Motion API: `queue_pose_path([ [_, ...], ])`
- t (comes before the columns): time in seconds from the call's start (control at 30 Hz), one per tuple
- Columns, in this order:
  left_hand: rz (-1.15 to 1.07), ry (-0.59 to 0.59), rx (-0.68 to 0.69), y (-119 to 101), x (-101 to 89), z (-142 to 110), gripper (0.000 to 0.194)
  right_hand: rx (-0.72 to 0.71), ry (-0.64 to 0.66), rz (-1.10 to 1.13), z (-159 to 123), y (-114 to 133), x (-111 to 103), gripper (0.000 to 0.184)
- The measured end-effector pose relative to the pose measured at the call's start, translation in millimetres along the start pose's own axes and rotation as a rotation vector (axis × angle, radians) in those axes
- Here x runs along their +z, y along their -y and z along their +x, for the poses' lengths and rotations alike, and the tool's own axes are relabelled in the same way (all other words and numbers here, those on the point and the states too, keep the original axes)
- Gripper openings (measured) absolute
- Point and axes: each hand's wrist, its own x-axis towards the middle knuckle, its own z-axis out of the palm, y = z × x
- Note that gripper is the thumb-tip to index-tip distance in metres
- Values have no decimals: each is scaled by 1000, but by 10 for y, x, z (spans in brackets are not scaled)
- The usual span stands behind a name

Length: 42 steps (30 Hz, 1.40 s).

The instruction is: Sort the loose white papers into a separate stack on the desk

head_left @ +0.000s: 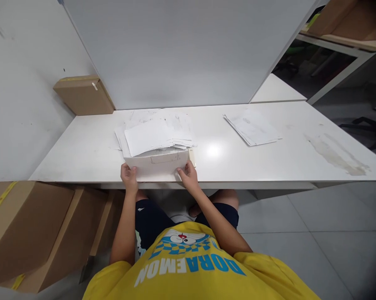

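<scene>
My left hand [129, 176] and my right hand [188, 175] grip the two ends of a sheet of white paper [159, 167] at the desk's front edge. The sheet stands tilted up toward me, with a thin pencilled outline near its upper edge. My thumbs press on its near face; the fingers behind it are partly hidden. Just beyond lies a loose pile of white papers [148, 135], some with dark pen marks. A small cream-coloured piece [192, 158] shows beside my right hand, mostly hidden.
A second, smaller stack of papers [252, 128] lies to the right on the white desk [287, 162]. At the back left a cardboard box [84, 96] leans by the wall. Large cartons [28, 225] stand below left. An upright white panel [181, 50] bounds the desk's back.
</scene>
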Motion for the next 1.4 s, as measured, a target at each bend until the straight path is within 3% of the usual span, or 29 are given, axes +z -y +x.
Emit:
queue_pose_path([
  [0.17, 41, 50, -48, -97, -11, -53, 41, 1, 30, 35, -11, 54, -14, 20],
  [0.27, 43, 46, -64, -212, 1, -152, 38, 36, 53, 92, -97, 133, -149, 25],
  [0.33, 82, 160, -142, -307, 20, -243, 37, 81, 40, 108, -198, 210, -348, 28],
  [0.43, 116, 501, -380, -457, 107, -377, 36, 250, 48, 104, -386, 322, -791, 31],
  [0.53, 179, 742, -579, -585, 293, -496, 55, 481, 77, 104, -572, 374, -1258, 34],
  [0.67, 323, 884, -635, -652, 610, -672, 77, 568, -16, 77, -744, 357, -1674, 42],
  [0.77, 338, 902, -629, -629, 790, -792, 81, 563, -100, 75, -791, 336, -1843, 43],
  [0.9, 421, 898, -519, -623, 885, -840, 70, 590, -151, 85, -784, 314, -2028, 44],
  [1.13, 604, 723, -7, -717, 959, -747, 35, 565, -165, 52, -768, 270, -2296, 47],
  [1.4, 612, 969, 435, -543, 1176, -636, 47, 568, -185, 29, -742, 265, -2307, 46],
])
